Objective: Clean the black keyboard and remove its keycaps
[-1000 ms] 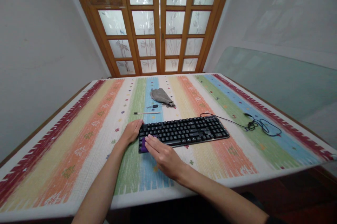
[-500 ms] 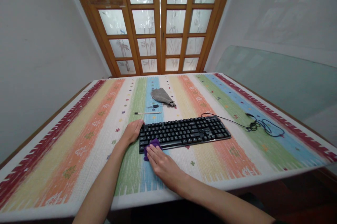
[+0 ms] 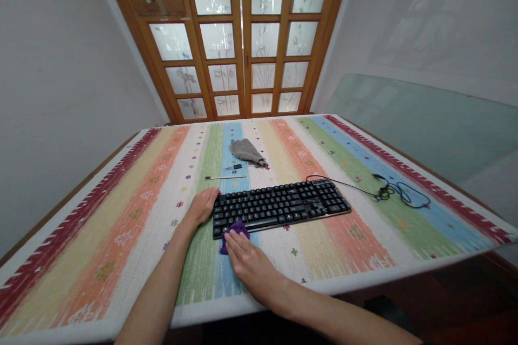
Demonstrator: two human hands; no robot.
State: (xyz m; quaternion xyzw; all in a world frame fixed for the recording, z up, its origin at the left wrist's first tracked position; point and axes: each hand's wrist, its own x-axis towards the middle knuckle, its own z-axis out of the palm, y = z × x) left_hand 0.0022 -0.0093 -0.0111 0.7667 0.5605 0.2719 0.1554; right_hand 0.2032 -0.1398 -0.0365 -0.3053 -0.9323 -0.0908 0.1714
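Observation:
A black keyboard [image 3: 281, 204] lies on the striped tablecloth in front of me. At its far left corner, my left hand [image 3: 203, 205] grips the side edge, the fingertips curled over it. A purple cloth [image 3: 239, 228] is bunched under the fingers of my right hand [image 3: 246, 258]. That hand presses the cloth on the keyboard's near left corner, and part of the cloth hangs past the front edge onto the table. My right palm hides some of the cloth.
Beyond the keyboard lie a thin brush [image 3: 225, 177], a small black object with thin wire-like ends [image 3: 237, 166] and a crumpled grey cloth [image 3: 247, 151]. The keyboard's cable [image 3: 382, 193] runs right into a loose coil. A glass-paned wooden door [image 3: 243, 37] stands behind the table.
My right hand and the purple cloth have slid slightly toward the keyboard's near edge. My left hand keeps its hold. The camera view has tilted up a little.

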